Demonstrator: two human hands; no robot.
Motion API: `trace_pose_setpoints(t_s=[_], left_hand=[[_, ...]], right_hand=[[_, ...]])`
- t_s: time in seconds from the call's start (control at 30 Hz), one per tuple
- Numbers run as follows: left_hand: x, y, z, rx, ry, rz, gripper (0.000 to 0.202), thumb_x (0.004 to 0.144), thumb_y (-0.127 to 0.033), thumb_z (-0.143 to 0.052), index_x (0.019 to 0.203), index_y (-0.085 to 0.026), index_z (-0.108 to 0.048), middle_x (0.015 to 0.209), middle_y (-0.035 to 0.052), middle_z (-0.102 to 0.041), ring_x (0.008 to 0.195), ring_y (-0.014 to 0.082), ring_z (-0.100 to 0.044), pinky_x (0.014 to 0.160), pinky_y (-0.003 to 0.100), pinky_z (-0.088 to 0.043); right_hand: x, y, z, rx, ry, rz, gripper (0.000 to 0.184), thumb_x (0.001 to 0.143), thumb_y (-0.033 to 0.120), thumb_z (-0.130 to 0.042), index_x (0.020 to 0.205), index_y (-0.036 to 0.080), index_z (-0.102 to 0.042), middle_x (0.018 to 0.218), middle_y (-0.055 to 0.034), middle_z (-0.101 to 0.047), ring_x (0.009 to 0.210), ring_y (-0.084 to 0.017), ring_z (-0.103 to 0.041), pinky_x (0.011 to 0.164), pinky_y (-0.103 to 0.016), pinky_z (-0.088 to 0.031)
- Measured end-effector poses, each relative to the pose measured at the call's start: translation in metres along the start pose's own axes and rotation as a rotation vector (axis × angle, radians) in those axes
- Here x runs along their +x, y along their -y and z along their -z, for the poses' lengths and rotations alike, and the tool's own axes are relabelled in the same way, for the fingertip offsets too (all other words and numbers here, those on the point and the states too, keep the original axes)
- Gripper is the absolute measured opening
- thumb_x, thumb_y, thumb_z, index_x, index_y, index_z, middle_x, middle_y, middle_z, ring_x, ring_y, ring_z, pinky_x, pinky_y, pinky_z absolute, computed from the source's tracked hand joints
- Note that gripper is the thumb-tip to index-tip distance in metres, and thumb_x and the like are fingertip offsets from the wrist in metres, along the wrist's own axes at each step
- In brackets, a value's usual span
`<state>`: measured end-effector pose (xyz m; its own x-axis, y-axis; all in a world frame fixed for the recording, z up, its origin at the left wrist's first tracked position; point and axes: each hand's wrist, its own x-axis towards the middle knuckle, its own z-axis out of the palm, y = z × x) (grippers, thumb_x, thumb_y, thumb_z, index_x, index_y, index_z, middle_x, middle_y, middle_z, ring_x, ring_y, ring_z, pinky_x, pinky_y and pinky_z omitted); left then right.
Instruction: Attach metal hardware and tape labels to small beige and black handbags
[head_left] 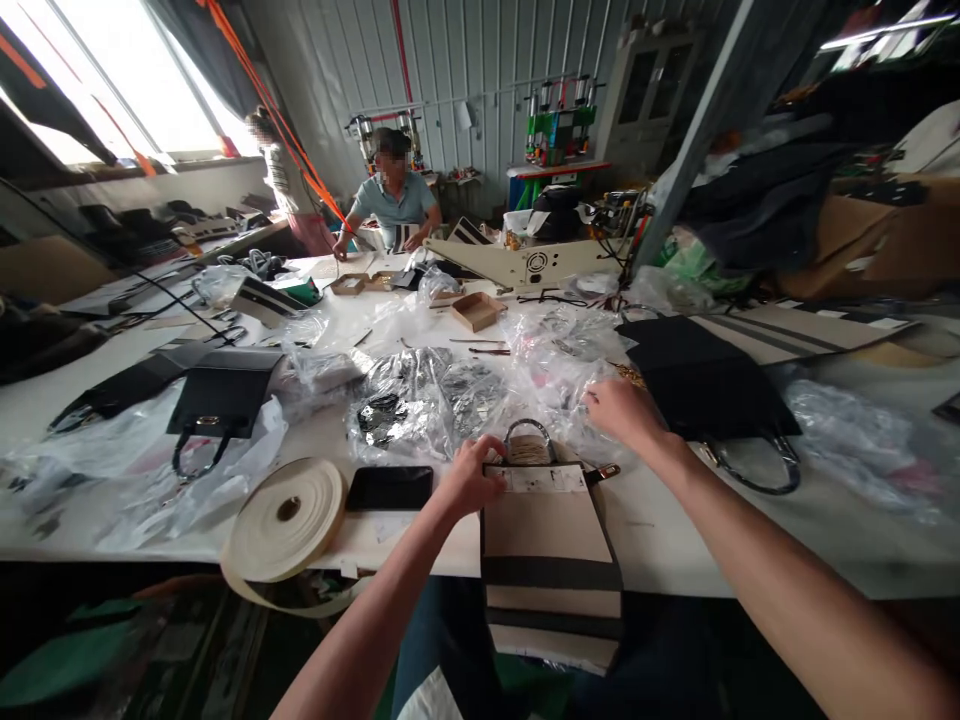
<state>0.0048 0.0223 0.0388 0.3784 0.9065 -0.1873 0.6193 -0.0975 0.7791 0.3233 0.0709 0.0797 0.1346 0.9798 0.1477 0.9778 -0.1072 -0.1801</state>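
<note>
A part-made handbag [551, 530] lies in front of me, its beige inside facing up, dark bands across it and its lower end hanging over the table edge. My left hand [476, 478] grips its upper left corner, thumb on top. A dark curved handle [529, 430] rises from the far edge, and a strap with a gold-coloured clasp [604, 474] sticks out to the right. Beyond the bag, my right hand [621, 408] is at a clear plastic bag [559, 370], fingers drawn together; what they hold, if anything, I cannot make out. Gold-coloured chain [628, 374] shows behind it.
To the left are a roll of cream tape [289, 515], a black phone [390, 488] and a black handbag [225, 395]. Another black handbag [705, 375] lies right. Farther back are plastic-wrapped hardware [427, 395], a small cardboard box [478, 311] and a seated person [397, 205].
</note>
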Motion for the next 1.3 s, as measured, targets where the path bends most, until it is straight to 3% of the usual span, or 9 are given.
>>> trace_pose_setpoints(t_s=[0.13, 0.37, 0.5, 0.67, 0.8, 0.93, 1.07, 1.2, 1.3], left_hand=[[-0.001, -0.005, 0.000, 0.021, 0.033, 0.021, 0.039, 0.083, -0.013, -0.075, 0.120, -0.025, -0.081, 0.126, 0.0096, -0.059, 0.132, 0.0320, -0.057, 0.119, 0.043, -0.050], [-0.005, -0.008, -0.003, 0.005, 0.029, -0.005, 0.044, 0.086, -0.006, -0.069, 0.119, -0.029, -0.088, 0.134, 0.0099, -0.060, 0.138, 0.0316, -0.055, 0.126, 0.041, -0.046], [-0.001, -0.004, -0.002, -0.017, 0.059, -0.021, 0.041, 0.086, -0.007, -0.071, 0.115, -0.029, -0.091, 0.135, 0.0108, -0.060, 0.138, 0.0316, -0.056, 0.128, 0.042, -0.045], [0.007, 0.000, -0.001, 0.007, 0.085, -0.037, 0.042, 0.084, -0.007, -0.071, 0.113, -0.030, -0.091, 0.135, 0.0101, -0.059, 0.139, 0.0325, -0.055, 0.130, 0.044, -0.044], [0.011, 0.003, -0.002, 0.008, 0.094, -0.049, 0.043, 0.082, -0.007, -0.072, 0.115, -0.027, -0.090, 0.135, 0.0112, -0.059, 0.139, 0.0329, -0.054, 0.131, 0.046, -0.043], [0.013, 0.006, -0.004, 0.013, 0.092, -0.061, 0.043, 0.082, -0.007, -0.069, 0.113, -0.026, -0.090, 0.135, 0.0113, -0.060, 0.137, 0.0331, -0.055, 0.130, 0.048, -0.043], [0.012, 0.006, -0.003, -0.007, 0.087, -0.068, 0.042, 0.081, -0.005, -0.068, 0.110, -0.026, -0.090, 0.133, 0.0109, -0.061, 0.135, 0.0326, -0.056, 0.127, 0.046, -0.044], [0.013, 0.005, -0.003, -0.002, 0.084, -0.063, 0.045, 0.078, -0.002, -0.067, 0.108, -0.026, -0.090, 0.130, 0.0108, -0.062, 0.133, 0.0337, -0.058, 0.123, 0.046, -0.046], [0.014, 0.006, -0.004, 0.000, 0.081, -0.057, 0.046, 0.076, -0.001, -0.066, 0.107, -0.026, -0.090, 0.129, 0.0106, -0.062, 0.132, 0.0332, -0.058, 0.123, 0.046, -0.046]], right_hand=[[0.001, 0.025, 0.013, 0.110, -0.200, 0.024, 0.035, 0.106, 0.037, -0.059, 0.106, 0.021, -0.090, 0.105, -0.0157, -0.088, 0.092, -0.029, -0.079, 0.072, -0.035, -0.041], [0.014, 0.032, 0.002, 0.207, -0.096, 0.014, 0.036, 0.099, 0.050, -0.067, 0.095, 0.022, -0.090, 0.091, -0.0120, -0.087, 0.081, -0.028, -0.076, 0.069, -0.034, -0.042], [0.013, 0.007, -0.018, 0.085, -0.019, -0.086, 0.058, 0.103, 0.063, -0.064, 0.134, 0.017, -0.083, 0.119, -0.0199, -0.086, 0.106, -0.038, -0.080, 0.082, -0.040, -0.051], [-0.006, 0.006, -0.040, 0.150, 0.107, -0.145, 0.104, 0.103, 0.084, -0.056, 0.175, 0.011, -0.046, 0.150, -0.0272, -0.074, 0.133, -0.045, -0.074, 0.105, -0.049, -0.057], [-0.032, 0.039, -0.052, 0.319, 0.046, 0.000, 0.119, 0.092, 0.090, -0.070, 0.184, 0.025, -0.030, 0.170, -0.0220, -0.059, 0.147, -0.046, -0.066, 0.114, -0.052, -0.057], [-0.040, 0.044, -0.042, 0.509, 0.149, 0.124, 0.123, 0.084, 0.083, -0.086, 0.182, 0.026, -0.038, 0.170, -0.0205, -0.060, 0.153, -0.044, -0.063, 0.121, -0.053, -0.056], [0.005, -0.002, 0.004, 0.732, 0.260, 0.069, 0.077, 0.094, 0.083, -0.076, 0.136, 0.019, -0.084, 0.130, -0.0175, -0.085, 0.117, -0.037, -0.084, 0.095, -0.042, -0.068], [0.101, -0.044, 0.050, 0.346, -0.090, -0.136, 0.057, 0.115, 0.061, -0.050, 0.123, 0.017, -0.086, 0.122, -0.0164, -0.087, 0.105, -0.029, -0.085, 0.088, -0.033, -0.064], [0.160, -0.056, 0.051, 0.145, -0.039, -0.153, 0.041, 0.106, 0.044, -0.070, 0.125, 0.011, -0.087, 0.131, -0.0239, -0.083, 0.124, -0.037, -0.079, 0.101, -0.038, -0.059]])
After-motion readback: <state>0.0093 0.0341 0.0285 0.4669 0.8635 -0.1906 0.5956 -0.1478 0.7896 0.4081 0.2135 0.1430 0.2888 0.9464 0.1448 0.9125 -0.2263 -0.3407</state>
